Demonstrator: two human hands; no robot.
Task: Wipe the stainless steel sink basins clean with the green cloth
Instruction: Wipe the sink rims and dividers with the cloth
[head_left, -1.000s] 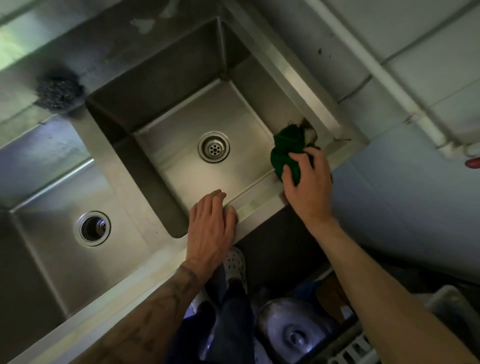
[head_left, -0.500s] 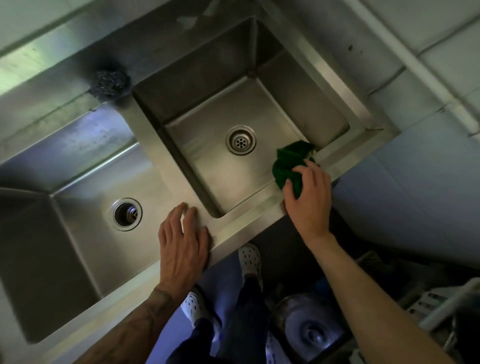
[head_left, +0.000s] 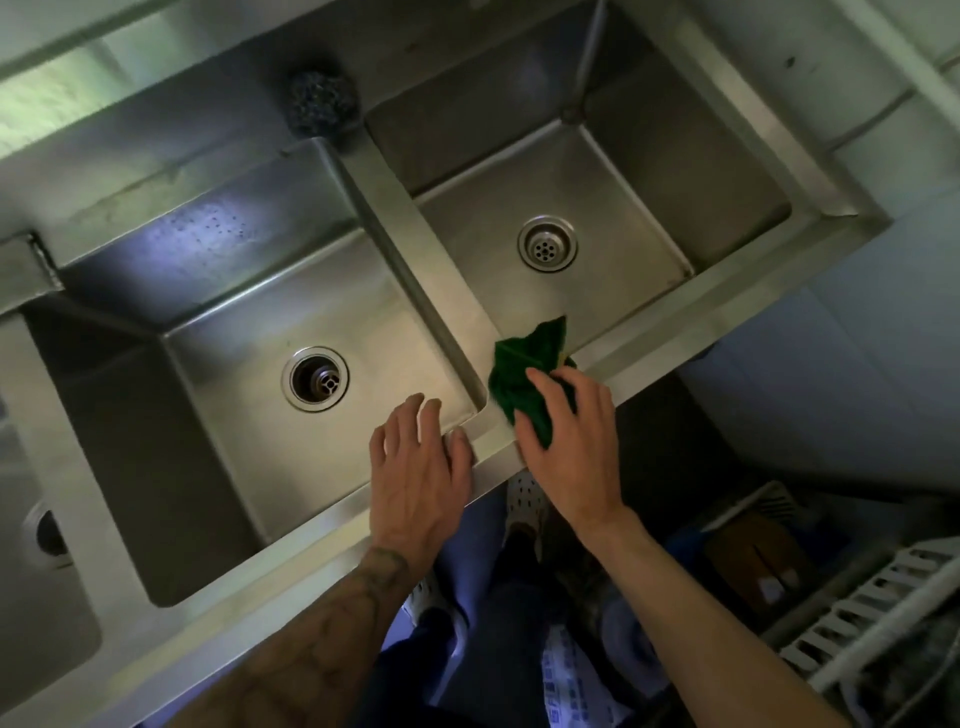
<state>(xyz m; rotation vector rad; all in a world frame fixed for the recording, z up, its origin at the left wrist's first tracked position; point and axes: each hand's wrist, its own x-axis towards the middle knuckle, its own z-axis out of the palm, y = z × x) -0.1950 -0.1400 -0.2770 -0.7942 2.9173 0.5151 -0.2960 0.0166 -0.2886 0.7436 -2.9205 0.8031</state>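
A stainless steel sink unit shows a right basin (head_left: 623, 171) with a strainer drain (head_left: 547, 250) and a middle basin (head_left: 234, 322) with an open drain (head_left: 315, 379). My right hand (head_left: 571, 441) grips the crumpled green cloth (head_left: 524, 374) on the front rim, at the near left corner of the right basin by the divider (head_left: 415, 244). My left hand (head_left: 415, 467) rests flat on the front rim (head_left: 322, 525) of the middle basin, its fingers reaching over the edge.
A steel wool scourer (head_left: 323, 103) sits on the back ledge above the divider. A third basin (head_left: 41, 545) shows at the far left. Below the sink are my feet, a white rack (head_left: 872, 613) and stored items. A tiled wall (head_left: 831, 332) lies to the right.
My right hand has slid the cloth leftward along the front rim, from the right basin's right side to its left corner. My left hand has shifted left onto the middle basin's rim.
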